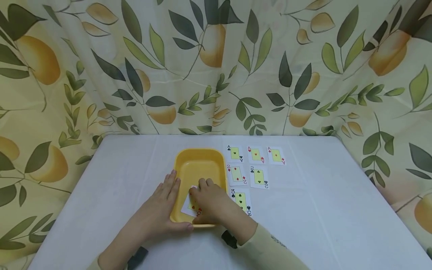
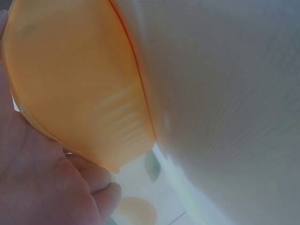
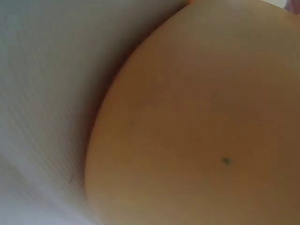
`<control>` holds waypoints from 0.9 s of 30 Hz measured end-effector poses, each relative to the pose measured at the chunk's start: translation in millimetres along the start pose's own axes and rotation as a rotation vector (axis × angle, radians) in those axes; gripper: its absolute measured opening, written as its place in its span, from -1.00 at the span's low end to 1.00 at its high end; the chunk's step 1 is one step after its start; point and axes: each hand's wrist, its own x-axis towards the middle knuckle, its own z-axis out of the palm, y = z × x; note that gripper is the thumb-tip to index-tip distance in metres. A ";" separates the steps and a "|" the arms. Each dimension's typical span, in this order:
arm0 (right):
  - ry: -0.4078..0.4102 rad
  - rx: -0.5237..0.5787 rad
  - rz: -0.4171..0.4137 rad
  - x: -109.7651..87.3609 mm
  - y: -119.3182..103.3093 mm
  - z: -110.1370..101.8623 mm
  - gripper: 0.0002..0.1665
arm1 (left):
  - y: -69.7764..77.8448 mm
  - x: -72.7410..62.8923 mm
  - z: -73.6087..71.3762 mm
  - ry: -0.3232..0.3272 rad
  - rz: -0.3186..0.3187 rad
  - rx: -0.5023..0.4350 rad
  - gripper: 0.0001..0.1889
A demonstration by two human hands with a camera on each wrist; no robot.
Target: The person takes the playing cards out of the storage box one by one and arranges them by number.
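Note:
A yellow tray (image 1: 193, 168) stands on the table, its outer wall filling much of both wrist views. My left hand (image 1: 161, 210) rests along the tray's left rim with fingers extended and thumb at the near edge. Inside the tray, the curled fingers of my right hand (image 1: 214, 202) hold a playing card (image 1: 187, 207) with red marks. The hand covers much of that card, and its lower edge shows a red figure. In the left wrist view the palm and fingers lie against the tray's rim. The right wrist view shows almost none of the right hand.
Right of the tray, face-up cards lie in rows: three aces, with the ace of clubs (image 1: 234, 153) leftmost, then two twos including the two of diamonds (image 1: 237, 175), and a three of spades (image 1: 240, 198). A white cloth (image 1: 320, 225) covers the table; a patterned curtain (image 1: 202, 86) hangs behind.

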 end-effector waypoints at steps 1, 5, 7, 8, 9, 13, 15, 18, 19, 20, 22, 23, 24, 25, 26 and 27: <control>0.001 0.015 0.004 0.3 0.1 0.3 -0.13 | 0.2 0.1 -0.3 0.000 0.002 0.003 0.38; -0.004 0.094 0.022 2.0 -0.7 0.2 -0.18 | 0.5 0.0 -1.3 -0.004 0.003 0.009 0.38; -0.006 0.121 0.037 3.4 -1.7 0.7 -0.17 | 0.5 -0.1 -1.4 0.003 0.008 0.010 0.38; -0.010 0.130 0.044 4.0 -2.4 0.8 -0.16 | 0.6 -0.3 -1.4 0.005 0.010 0.010 0.38; -0.014 0.138 0.053 4.6 -3.0 1.1 -0.14 | 0.5 -0.4 -1.2 0.009 0.014 0.011 0.37; -0.015 0.138 0.062 6.3 -4.0 2.2 -0.09 | 1.0 -0.7 -1.0 0.013 0.015 0.011 0.38; -0.008 0.145 0.055 6.3 -3.9 3.0 -0.10 | 0.9 -0.4 -0.6 0.013 0.017 0.008 0.38; 0.004 0.179 0.030 4.5 -3.9 4.4 -0.18 | 0.5 -0.2 0.1 0.007 0.019 0.013 0.38; 0.010 0.203 0.025 3.5 -3.9 4.6 -0.18 | 0.3 -0.1 0.4 0.005 0.019 0.015 0.38; 0.013 0.222 0.019 2.4 -3.8 4.3 -0.17 | 0.2 0.1 0.6 0.003 0.019 0.016 0.38; 0.024 0.258 0.007 0.2 -3.2 3.2 -0.14 | 0.1 0.3 0.8 0.002 0.020 0.020 0.38; 0.028 0.272 0.004 -0.7 -3.0 2.7 -0.12 | 0.2 0.4 0.8 0.006 0.022 0.021 0.38; 0.035 0.275 0.000 -1.2 -2.7 2.3 -0.10 | 0.3 0.4 0.6 0.008 0.023 0.020 0.37; 0.041 0.278 -0.004 -1.5 -2.5 2.0 -0.08 | 0.2 0.4 0.6 0.010 0.024 0.020 0.37; 0.046 0.279 -0.008 -1.7 -2.2 1.9 -0.08 | 0.2 0.4 0.6 0.014 0.025 0.020 0.36; 0.050 0.280 -0.008 -1.9 -2.2 2.0 -0.09 | 0.3 0.2 0.4 0.017 0.027 0.019 0.36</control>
